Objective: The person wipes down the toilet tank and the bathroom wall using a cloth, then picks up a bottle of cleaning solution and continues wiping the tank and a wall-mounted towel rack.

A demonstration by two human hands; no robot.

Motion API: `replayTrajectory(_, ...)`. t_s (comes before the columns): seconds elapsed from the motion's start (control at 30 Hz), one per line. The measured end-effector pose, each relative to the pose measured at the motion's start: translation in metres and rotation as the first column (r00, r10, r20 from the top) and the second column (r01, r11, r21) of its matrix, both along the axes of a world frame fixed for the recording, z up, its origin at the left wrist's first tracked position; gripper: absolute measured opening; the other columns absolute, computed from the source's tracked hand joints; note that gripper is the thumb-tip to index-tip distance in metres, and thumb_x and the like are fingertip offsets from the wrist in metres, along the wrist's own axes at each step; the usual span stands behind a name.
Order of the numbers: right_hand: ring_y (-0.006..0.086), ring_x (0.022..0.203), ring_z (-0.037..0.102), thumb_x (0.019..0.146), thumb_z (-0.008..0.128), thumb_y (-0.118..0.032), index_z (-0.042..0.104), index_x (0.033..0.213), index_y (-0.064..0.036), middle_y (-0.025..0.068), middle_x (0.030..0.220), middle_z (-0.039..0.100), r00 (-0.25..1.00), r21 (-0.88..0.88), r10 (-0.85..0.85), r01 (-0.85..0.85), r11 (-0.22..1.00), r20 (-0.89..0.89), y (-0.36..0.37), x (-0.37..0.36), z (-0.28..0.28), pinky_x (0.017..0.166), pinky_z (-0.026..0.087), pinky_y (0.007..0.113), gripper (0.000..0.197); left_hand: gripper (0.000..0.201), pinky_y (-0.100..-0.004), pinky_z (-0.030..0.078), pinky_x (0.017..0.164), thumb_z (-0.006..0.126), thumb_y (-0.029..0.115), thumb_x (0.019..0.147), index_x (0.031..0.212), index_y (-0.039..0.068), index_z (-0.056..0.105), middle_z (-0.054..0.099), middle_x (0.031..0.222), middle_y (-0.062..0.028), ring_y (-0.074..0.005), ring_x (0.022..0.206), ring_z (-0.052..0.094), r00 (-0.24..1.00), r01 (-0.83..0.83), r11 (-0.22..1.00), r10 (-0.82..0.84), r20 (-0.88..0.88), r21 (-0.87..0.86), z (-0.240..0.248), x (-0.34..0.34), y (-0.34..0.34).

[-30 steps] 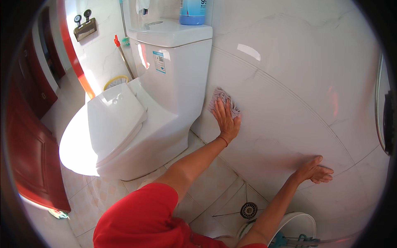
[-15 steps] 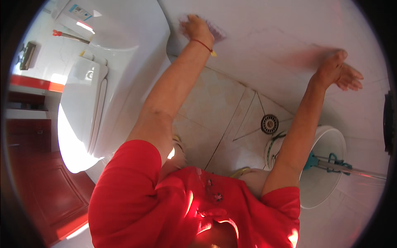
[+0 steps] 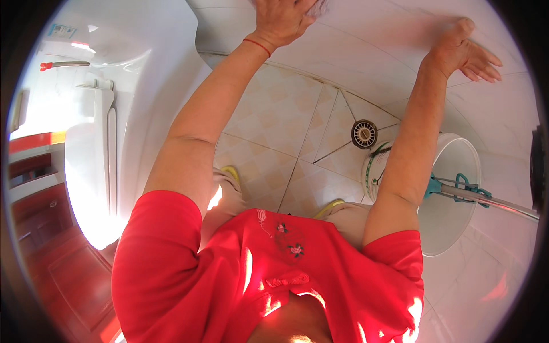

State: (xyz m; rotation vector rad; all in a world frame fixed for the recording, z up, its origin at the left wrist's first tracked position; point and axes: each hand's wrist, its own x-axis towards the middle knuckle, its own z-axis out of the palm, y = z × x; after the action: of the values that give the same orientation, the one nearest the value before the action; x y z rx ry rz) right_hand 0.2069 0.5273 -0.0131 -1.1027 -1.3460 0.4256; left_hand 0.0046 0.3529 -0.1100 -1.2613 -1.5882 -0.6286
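My left hand (image 3: 279, 22) is up at the top edge against the pale wall (image 3: 372, 31), with a red cord round its wrist. It presses a crumpled, purplish-white cloth (image 3: 319, 7) to the wall; much of the cloth is hidden behind the hand or cut off by the edge. My right hand (image 3: 461, 54) holds nothing and leans on the same wall further right, its thumb up and its fingers spread.
A white toilet (image 3: 154, 63) stands at the left, near a red-tipped hose (image 3: 66, 65) and a red-brown door (image 3: 71, 268). Under my right forearm is a white bucket (image 3: 454, 228) with a metal-handled teal mop (image 3: 457, 191). A round drain (image 3: 364, 134) sits in the tiled floor (image 3: 274, 114).
My left hand and the cloth have moved slightly right and up toward the top edge. The view has shifted. My right hand stays on the wall with its fingers spread.
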Motion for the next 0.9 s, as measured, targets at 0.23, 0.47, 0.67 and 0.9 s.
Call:
replayTrajectory(0.23,0.0452,0.133,-0.026,0.076,0.037,-0.076,-0.014,0.138,0.0110,0.0389,0.138,-0.026,0.998,0.069,0.066,-0.067,0.995,0.011,0.015,-0.006,-0.012,0.106,-0.008,0.056,0.118,0.048,-0.0660,0.019,0.099,0.061,0.035,0.078,0.122,0.017,0.054,0.036,0.139,-0.0117,-0.0387,0.131,0.028,1.000,-0.016,0.952,0.019,0.007,-0.304,-0.025,-0.011,-0.016)
replayTrajectory(0.47,0.0402,0.126,0.008,0.076,0.050,-0.058,0.004,0.138,0.0039,0.0318,0.135,0.006,0.970,0.098,-0.240,0.235,0.967,0.044,0.018,-0.005,-0.010,0.103,0.010,0.053,0.098,0.058,-0.0597,0.007,0.107,0.050,0.026,0.084,0.138,0.008,0.037,0.019,0.149,-0.0201,-0.0424,0.136,0.016,0.976,0.103,0.965,-0.145,0.165,0.242,0.095,-0.029,0.005)
replayTrajectory(0.67,0.0449,0.130,-0.032,0.080,0.039,-0.072,-0.023,0.137,0.0044,0.0318,0.138,-0.035,0.991,0.011,0.133,-0.132,0.991,-0.008,-0.014,-0.001,0.007,0.102,-0.016,0.060,0.113,0.069,-0.0713,0.012,0.096,0.074,0.031,0.063,0.127,0.029,0.049,0.029,0.140,-0.0124,-0.0444,0.129,0.021,0.995,-0.005,0.993,0.016,0.097,-0.120,0.007,0.002,0.005)
replayTrajectory(0.9,0.0408,0.134,-0.027,0.079,0.040,-0.073,-0.013,0.141,0.0046,0.0275,0.144,-0.028,0.998,-0.005,0.060,-0.060,0.998,-0.023,-0.015,0.001,0.007,0.104,-0.013,0.057,0.112,0.078,-0.0695,0.015,0.096,0.080,0.028,0.056,0.127,0.026,0.049,0.031,0.137,-0.0111,-0.0399,0.130,0.022,0.983,0.183,0.888,-0.179,0.048,-0.421,-0.040,-0.003,-0.009)
